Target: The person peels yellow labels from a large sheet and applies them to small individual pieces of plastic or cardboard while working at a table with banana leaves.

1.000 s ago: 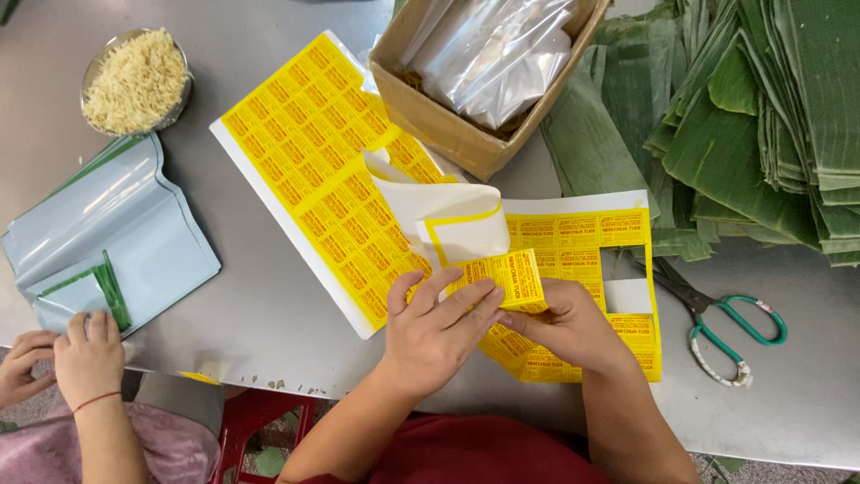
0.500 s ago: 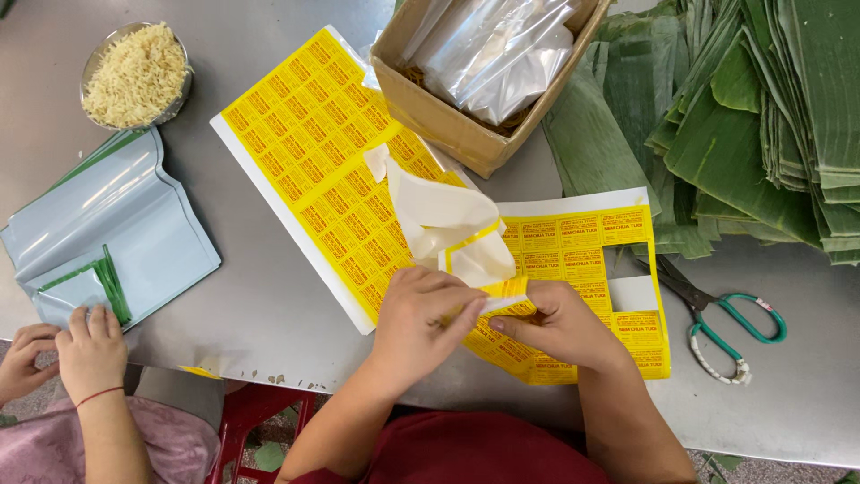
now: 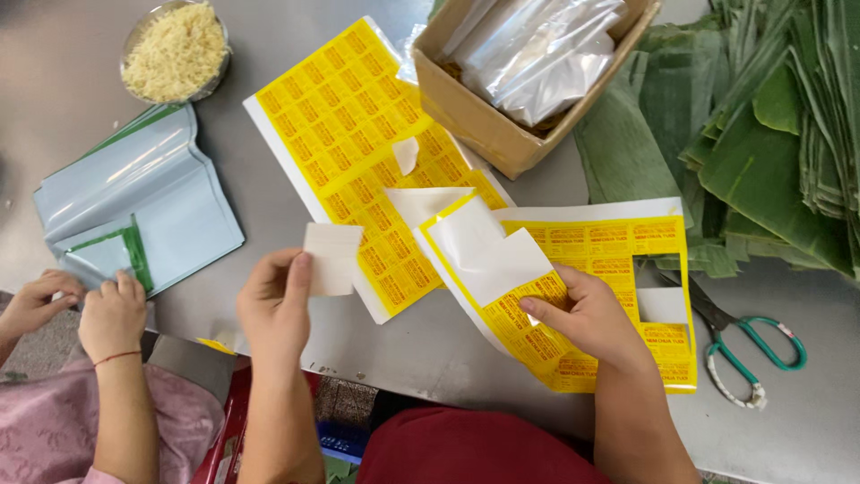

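My left hand (image 3: 276,303) holds a small pale rectangular sticker piece (image 3: 331,258) by its lower left edge, lifted above the table's front. My right hand (image 3: 587,315) presses down on a yellow sticker sheet (image 3: 618,246) whose left part is peeled and folded back, showing its white underside (image 3: 488,246). A second full yellow sticker sheet (image 3: 358,148) lies to the left of it, partly under the folded part.
A cardboard box (image 3: 470,116) of clear plastic bags sits behind the sheets. Green banana leaves (image 3: 770,125) are stacked at right, green-handled scissors (image 3: 748,354) near them. A bowl of pale shredded food (image 3: 175,52) and grey pouches (image 3: 134,202) lie left, where another person's hands (image 3: 76,305) work.
My left hand has pulled away to the left from the peeled sheet, now holding a separated pale piece. My right hand stays on the sheet.
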